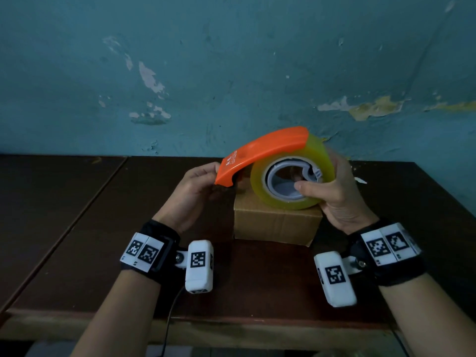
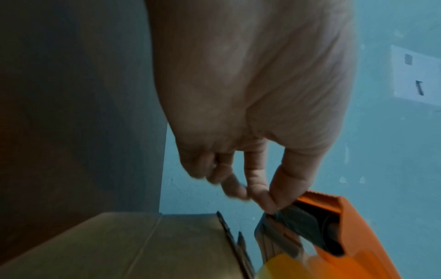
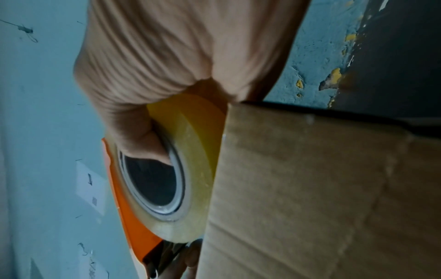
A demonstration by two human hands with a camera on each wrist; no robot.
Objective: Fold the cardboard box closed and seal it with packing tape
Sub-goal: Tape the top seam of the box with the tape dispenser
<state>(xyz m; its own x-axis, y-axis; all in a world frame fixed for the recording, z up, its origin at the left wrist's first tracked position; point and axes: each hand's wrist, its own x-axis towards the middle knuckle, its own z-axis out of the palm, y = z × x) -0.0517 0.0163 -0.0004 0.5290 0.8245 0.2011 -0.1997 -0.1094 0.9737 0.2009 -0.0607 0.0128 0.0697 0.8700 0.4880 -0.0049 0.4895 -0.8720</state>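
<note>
A small brown cardboard box stands on the dark table, its top flaps folded flat. Just above it I hold an orange tape dispenser loaded with a yellowish clear tape roll. My right hand grips the roll, thumb hooked into its grey core. My left hand pinches at the dispenser's front cutter end between thumb and forefinger. In the left wrist view those fingertips pinch at the orange dispenser's mouth beside the box. The right wrist view shows the roll close against the box.
The dark brown table runs to a peeling teal wall behind the box. A seam splits the tabletop at the left. A thin cable hangs over the front edge. A small white scrap lies at the back right.
</note>
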